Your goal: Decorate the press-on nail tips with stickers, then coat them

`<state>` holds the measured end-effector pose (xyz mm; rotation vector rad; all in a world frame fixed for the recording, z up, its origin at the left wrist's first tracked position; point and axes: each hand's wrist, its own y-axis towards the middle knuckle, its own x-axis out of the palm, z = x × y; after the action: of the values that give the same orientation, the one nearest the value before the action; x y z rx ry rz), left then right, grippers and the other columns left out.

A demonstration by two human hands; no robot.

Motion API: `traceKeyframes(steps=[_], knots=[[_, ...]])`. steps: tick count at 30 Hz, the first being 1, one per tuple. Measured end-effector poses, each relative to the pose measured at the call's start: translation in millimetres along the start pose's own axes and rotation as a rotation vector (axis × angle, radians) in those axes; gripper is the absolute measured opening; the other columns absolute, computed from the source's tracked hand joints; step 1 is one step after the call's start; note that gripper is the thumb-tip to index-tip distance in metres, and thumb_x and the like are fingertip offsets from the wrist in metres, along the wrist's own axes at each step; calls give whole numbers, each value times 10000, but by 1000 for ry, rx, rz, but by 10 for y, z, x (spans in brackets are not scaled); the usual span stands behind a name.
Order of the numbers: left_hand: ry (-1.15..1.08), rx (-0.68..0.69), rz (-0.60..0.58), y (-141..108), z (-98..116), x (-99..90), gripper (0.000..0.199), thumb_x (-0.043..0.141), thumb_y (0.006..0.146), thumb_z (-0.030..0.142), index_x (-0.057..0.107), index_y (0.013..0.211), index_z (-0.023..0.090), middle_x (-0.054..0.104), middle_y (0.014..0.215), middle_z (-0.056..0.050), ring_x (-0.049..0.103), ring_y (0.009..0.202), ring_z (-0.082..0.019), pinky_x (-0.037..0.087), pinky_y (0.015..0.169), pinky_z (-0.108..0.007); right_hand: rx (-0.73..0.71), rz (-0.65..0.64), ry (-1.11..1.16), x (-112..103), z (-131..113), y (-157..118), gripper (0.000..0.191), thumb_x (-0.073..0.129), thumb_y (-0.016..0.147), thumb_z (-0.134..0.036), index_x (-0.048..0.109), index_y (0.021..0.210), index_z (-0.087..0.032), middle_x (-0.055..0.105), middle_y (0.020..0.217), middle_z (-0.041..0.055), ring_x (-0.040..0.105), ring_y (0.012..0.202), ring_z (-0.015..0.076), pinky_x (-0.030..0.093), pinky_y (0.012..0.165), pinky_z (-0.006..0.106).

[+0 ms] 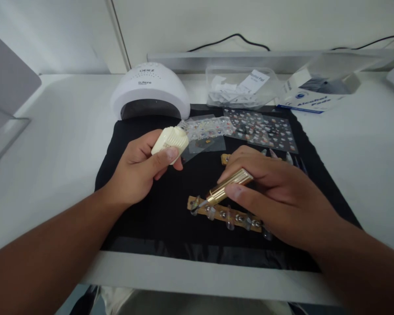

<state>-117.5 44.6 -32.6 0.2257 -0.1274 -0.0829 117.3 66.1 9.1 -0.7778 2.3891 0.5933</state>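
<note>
My left hand (141,166) is closed around a cream nail polish bottle (171,142) with ribbed sides, held tilted above the black mat. Between the fingers of my right hand (269,188) is a gold-capped nail polish brush (229,186), slanting down to the left. Its dark tip meets or hovers just over the leftmost clear nail tip (195,205); contact is hard to tell. Several clear nail tips sit along a wooden strip (219,214) with round metal studs. A second wooden strip (225,159) lies partly hidden behind my right hand, with more nail tips beyond it.
A white nail lamp (151,89) stands at the back left. Sticker sheets (261,129) and a clear gem pack (210,127) lie on the black mat (144,223). Behind are a clear plastic box (239,89) of packets and an open alcohol pad box (315,94).
</note>
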Motion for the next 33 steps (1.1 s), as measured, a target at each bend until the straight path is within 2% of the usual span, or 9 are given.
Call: traceKeyframes(steps=[4,8,11,14,16,23,33], knots=[[34,-6,-5,-3,5,-2,227,701,935,332,688,775,171,672,674,13,393,477,-72,269,444,-240,3,33,-85,-12,13,-13,184,628,918,-299,688,751,-250,651,716,18,614,759,212,455,712,384],[106,-11,-35,-30,41,-21,255,708,928,350,683,750,169,645,677,10,395,504,-83,277,470,-252,10,126,109,-52,90,-47,195,656,948,-376,728,797,-275,665,766,19,601,767,214,443,727,396],[97,-39,-75,-64,85,-39,218,735,899,333,682,762,172,596,643,23,417,539,-95,309,503,-244,-38,275,291,-73,158,-69,149,666,956,-411,748,884,-309,620,778,5,544,727,197,420,677,376],[73,-41,-119,-84,101,-48,206,736,895,378,712,903,174,566,635,30,444,562,-111,333,519,-237,-78,492,437,-77,213,-57,132,680,938,-441,770,929,-345,621,849,22,558,795,221,452,682,379],[81,-25,-160,-89,90,-45,231,721,907,401,705,919,171,560,652,24,443,574,-112,340,531,-236,-99,572,493,-75,228,-37,119,700,920,-446,779,923,-356,616,844,24,558,790,223,469,667,375],[126,-27,-305,-137,37,0,269,670,948,428,682,908,162,546,697,8,430,601,-119,332,545,-240,-114,526,434,-59,199,-58,130,665,953,-406,772,913,-345,607,766,23,534,693,211,440,608,368],[181,-5,-366,-153,68,28,274,634,967,442,663,940,171,549,690,16,413,574,-112,333,537,-237,-126,477,295,-39,218,-96,199,601,983,-432,723,917,-290,602,771,18,550,698,212,458,628,374]])
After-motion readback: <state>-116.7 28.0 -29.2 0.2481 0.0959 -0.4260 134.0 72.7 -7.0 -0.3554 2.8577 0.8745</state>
